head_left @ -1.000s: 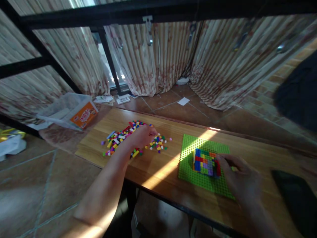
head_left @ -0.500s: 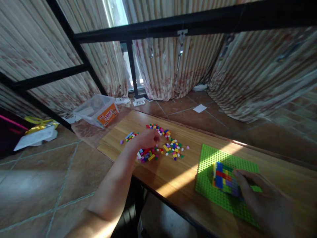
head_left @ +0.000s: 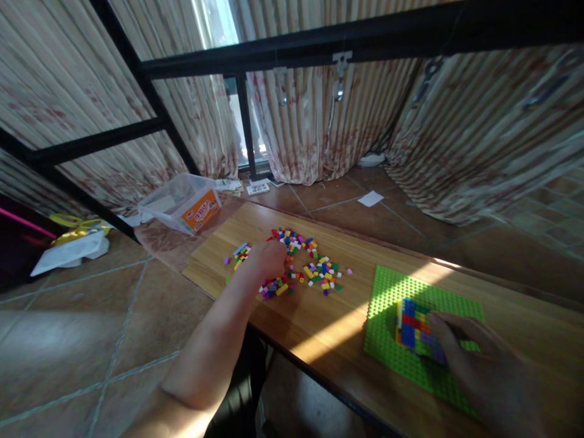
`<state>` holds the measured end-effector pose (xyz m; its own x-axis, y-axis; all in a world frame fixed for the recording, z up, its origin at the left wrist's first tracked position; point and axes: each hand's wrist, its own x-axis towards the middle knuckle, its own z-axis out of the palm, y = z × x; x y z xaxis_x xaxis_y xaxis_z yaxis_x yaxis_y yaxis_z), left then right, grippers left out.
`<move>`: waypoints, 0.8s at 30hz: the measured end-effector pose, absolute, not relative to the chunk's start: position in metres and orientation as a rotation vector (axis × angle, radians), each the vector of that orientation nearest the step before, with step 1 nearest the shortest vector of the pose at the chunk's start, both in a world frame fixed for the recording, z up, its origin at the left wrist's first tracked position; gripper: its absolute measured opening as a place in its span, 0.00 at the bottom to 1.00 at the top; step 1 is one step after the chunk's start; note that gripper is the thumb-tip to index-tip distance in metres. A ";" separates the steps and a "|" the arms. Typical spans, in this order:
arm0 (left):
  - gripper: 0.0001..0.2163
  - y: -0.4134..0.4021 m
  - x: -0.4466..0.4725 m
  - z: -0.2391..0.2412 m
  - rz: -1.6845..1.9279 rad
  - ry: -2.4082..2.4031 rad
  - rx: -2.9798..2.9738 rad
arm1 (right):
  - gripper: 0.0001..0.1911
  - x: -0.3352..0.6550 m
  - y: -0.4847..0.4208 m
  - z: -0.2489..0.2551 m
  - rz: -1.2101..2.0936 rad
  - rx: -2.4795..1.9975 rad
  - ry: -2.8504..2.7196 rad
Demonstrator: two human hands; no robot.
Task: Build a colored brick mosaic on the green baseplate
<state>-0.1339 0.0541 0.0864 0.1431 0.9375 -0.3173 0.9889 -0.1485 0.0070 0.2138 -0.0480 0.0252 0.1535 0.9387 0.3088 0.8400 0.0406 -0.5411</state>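
Left hand (head_left: pixel 272 258): reaching into bricks (head_left: pixel 281 290), seemingly picking; fingers hiding, grip unclear.
Build (head_left: pixel 412 326): being gripped by the right hand (head_left: pixel 477 353), baseplate (head_left: pixel 385 295) lying beneath.
Bricks: probably needing a fingertip pinch.

Mostly dim, backlit through bright curtain gap (head_left: pixel 219 24); striped with hard sunlight across counter (head_left: pixel 326 342) and green baseplate (head_left: pixel 387 293); shadowed, soft around right hand (head_left: pixel 483 362); stretched toward edges.

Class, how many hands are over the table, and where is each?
2: the left hand at the loose bricks, the right hand at the brick block over the green baseplate. No others show.
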 end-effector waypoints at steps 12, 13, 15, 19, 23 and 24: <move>0.07 0.060 -0.125 0.083 -0.415 1.894 2.210 | 0.13 0.213 -0.044 0.028 0.136 -1.700 -1.688; 0.07 0.061 -0.126 0.082 -0.413 1.888 2.213 | 0.13 0.214 -0.044 0.029 0.140 -1.698 -1.673; 0.07 0.063 -0.127 0.081 -0.383 1.859 2.229 | 0.14 0.218 -0.042 0.031 0.137 -1.705 -1.591; 0.08 0.066 -0.128 0.080 -0.342 1.831 2.228 | 0.14 0.230 -0.040 0.033 0.162 -1.767 -1.318; 0.06 0.068 -0.134 0.078 -0.340 1.824 2.215 | 0.15 0.236 -0.039 0.033 0.187 -1.776 -1.175; 0.06 0.069 -0.135 0.076 -0.340 1.825 2.215 | 0.15 0.235 -0.039 0.033 0.193 -1.764 -1.184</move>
